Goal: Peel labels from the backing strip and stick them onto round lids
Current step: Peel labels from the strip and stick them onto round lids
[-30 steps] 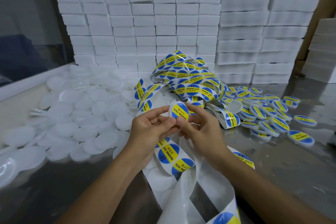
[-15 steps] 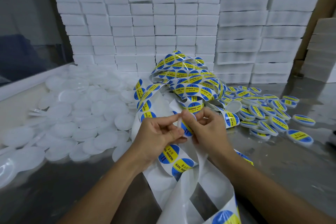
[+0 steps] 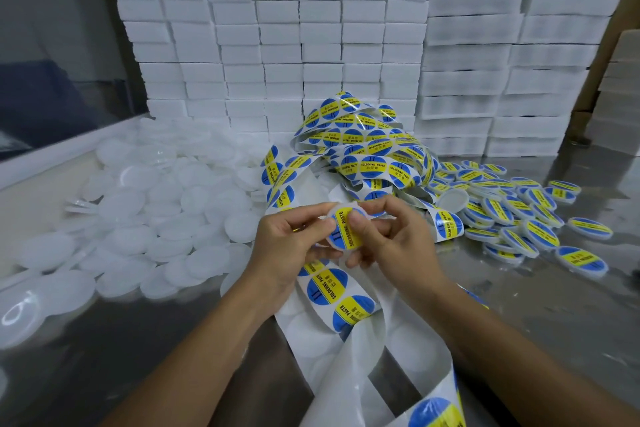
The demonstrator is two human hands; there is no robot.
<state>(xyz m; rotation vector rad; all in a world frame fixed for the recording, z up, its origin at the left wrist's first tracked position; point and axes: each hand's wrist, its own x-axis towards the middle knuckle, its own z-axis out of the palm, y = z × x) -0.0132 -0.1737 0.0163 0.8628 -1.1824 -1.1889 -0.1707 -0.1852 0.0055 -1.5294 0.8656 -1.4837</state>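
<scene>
The left hand (image 3: 294, 246) and the right hand (image 3: 388, 239) both hold one round white plastic lid (image 3: 343, 229) up above the shiny metal table (image 3: 519, 305). Both thumbs press a blue and yellow round sticker (image 3: 341, 230) onto it. The long white backing strip (image 3: 346, 340) lies just below.

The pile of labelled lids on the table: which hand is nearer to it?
Right. The right hand is just left of the pile of labelled lids; the left hand lies farther left, beyond the held lid.

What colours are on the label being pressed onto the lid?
Blue round label with a yellow band, head view.
</scene>
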